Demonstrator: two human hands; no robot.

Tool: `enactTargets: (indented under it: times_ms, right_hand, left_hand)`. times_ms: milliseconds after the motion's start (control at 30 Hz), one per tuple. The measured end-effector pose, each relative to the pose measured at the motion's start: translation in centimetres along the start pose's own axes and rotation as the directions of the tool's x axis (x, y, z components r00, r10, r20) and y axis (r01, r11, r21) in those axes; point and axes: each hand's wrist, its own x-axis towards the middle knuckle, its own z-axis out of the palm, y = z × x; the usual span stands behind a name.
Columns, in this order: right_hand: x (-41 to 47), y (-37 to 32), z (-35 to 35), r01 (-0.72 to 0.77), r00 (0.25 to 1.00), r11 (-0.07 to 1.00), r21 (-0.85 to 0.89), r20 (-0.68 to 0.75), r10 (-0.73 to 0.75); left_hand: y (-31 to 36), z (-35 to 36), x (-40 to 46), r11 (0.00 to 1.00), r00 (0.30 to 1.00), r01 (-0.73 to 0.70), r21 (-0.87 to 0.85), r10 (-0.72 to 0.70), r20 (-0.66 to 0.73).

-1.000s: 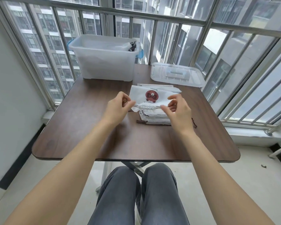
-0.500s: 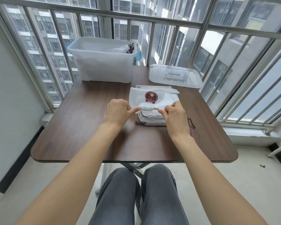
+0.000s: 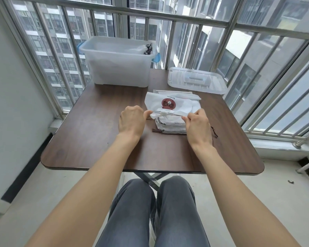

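Note:
A white drawstring bag (image 3: 175,105) with a red round print lies on top of a stack of similar white bags (image 3: 169,126) in the middle of the brown table (image 3: 100,136). Its mouth is gathered into a small bunch. My left hand (image 3: 131,120) pinches the dark drawstring (image 3: 173,114) at the left of the bunch. My right hand (image 3: 197,126) pinches the same string at the right, and the string runs taut between the two hands.
A clear plastic storage box (image 3: 118,66) with blue latches stands at the table's back left, with a dark cord at its rim. Its lid (image 3: 196,82) lies flat at the back right. Metal window bars surround the table. My knees are under the front edge.
My hands have pulled apart along the drawstring, which is now taut, and the bag's mouth has drawn into a tighter bunch. The view shifted slightly.

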Motion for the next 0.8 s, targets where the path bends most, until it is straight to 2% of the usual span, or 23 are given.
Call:
enactTargets:
  times_ms: [400, 500, 600, 633, 700, 733, 800]
  right_hand:
    - [0.8, -0.4, -0.4, -0.045, 0.999, 0.997, 0.064, 0.024, 0.044]
    - [0.6, 0.1, -0.2, -0.119, 0.990, 0.986, 0.114, 0.084, 0.110]
    - [0.6, 0.0, -0.5, -0.198, 0.970, 0.957, 0.211, 0.183, 0.160]
    - [0.5, -0.2, -0.7, -0.219, 0.964, 0.936, 0.276, 0.210, 0.164]
    - [0.3, -0.7, -0.9, -0.252, 0.952, 0.869, 0.426, 0.270, 0.144]
    - [0.3, -0.9, -0.9, -0.274, 0.945, 0.810, 0.519, 0.300, 0.128]
    - [0.3, -1.3, -1.1, -0.349, 0.923, 0.611, 0.711, 0.374, 0.091]
  left_hand:
    - [-0.3, -1.2, 0.3, 1.000, 0.999, -0.021, 0.006, 0.022, -0.047]
    - [-0.1, -1.3, 0.0, 1.000, 1.000, -0.012, -0.024, 0.012, -0.026]
    - [0.0, -1.7, 0.0, 0.994, 0.997, 0.074, -0.076, -0.072, 0.032]
    - [0.0, -1.7, 0.2, 0.988, 0.992, 0.104, -0.116, -0.095, 0.081]
    - [-0.1, -1.7, 0.5, 0.932, 0.964, 0.192, -0.308, -0.121, 0.236]
    - [-0.1, -1.8, 0.6, 0.875, 0.950, 0.228, -0.426, -0.103, 0.296]
    - [0.4, -2.4, 0.2, 0.770, 0.929, 0.265, -0.580, -0.043, 0.367]
